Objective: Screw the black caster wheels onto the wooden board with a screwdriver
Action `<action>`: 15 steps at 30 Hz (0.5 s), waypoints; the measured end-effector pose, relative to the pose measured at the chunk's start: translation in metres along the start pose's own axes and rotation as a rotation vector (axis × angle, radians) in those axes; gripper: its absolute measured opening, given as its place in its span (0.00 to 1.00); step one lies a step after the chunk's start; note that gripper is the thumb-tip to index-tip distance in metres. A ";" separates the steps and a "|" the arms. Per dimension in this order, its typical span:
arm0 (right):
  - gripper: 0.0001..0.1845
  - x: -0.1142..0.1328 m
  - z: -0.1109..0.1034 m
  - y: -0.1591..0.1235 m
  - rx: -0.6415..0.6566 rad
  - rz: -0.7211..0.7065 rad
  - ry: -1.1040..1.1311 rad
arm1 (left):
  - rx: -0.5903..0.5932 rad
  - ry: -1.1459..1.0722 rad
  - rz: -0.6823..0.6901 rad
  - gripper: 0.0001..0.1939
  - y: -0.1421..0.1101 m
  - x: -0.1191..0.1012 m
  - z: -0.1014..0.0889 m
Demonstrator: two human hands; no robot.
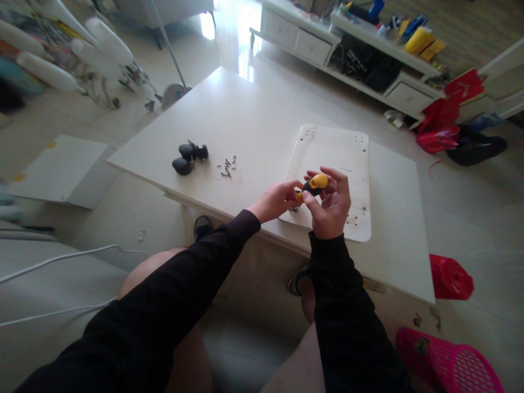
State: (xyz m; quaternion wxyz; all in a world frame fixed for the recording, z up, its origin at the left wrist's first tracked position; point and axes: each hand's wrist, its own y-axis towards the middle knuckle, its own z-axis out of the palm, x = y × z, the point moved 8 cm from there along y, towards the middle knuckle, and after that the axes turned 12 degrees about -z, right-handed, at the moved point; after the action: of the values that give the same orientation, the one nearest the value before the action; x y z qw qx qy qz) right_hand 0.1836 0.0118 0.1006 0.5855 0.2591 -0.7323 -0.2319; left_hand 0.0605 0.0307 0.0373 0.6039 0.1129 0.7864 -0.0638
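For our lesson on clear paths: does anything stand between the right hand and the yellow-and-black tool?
Nothing visible does: the right hand holds the tool, with the left hand at its lower end.

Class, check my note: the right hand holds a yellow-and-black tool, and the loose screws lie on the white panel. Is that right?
Not quite: the loose screws are not on the white panel. The head view shows them on the tabletop, near the black casters. The right hand does hold the yellow-and-black tool.
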 end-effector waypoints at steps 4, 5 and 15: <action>0.31 0.000 -0.002 -0.001 0.016 -0.006 -0.001 | 0.017 -0.019 -0.021 0.15 0.001 0.003 0.000; 0.31 0.000 -0.002 -0.001 0.013 -0.011 -0.005 | 0.020 -0.021 -0.021 0.16 0.001 0.003 0.000; 0.30 0.000 -0.004 -0.002 -0.034 -0.035 -0.051 | 0.027 -0.046 0.011 0.22 0.002 0.003 -0.002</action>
State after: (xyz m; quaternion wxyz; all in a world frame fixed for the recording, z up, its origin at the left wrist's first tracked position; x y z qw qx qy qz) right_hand 0.1877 0.0103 0.1004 0.5669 0.2560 -0.7383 -0.2608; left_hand 0.0583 0.0337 0.0355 0.6206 0.1240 0.7708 -0.0736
